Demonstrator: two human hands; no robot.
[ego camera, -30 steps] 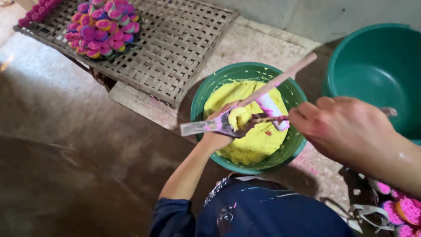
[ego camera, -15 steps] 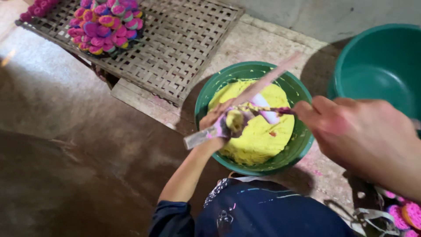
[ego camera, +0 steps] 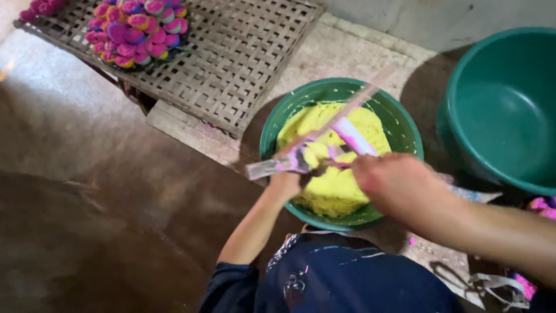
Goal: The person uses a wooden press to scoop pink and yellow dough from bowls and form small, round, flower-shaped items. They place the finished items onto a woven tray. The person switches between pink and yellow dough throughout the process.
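Gripping long flat stick (ego camera: 324,130), left hand (ego camera: 286,182) over green bowl (ego camera: 399,124) of yellow paste (ego camera: 333,185); right hand (ego camera: 394,182) closed, blurred, its contents hidden.

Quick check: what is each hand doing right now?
Left hand: closed on a flat stick over the yellow paste bowl.
Right hand: closed, pinching something small; contents unclear.

Bare floor (ego camera: 87,220) leftward (basins (ego camera: 504,110) right)

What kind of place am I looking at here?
Probably a small floor-level craft workshop. A green basin of yellow paste sits on a bare concrete floor, and a woven drying rack holds a pile of pink, yellow and purple pieces.
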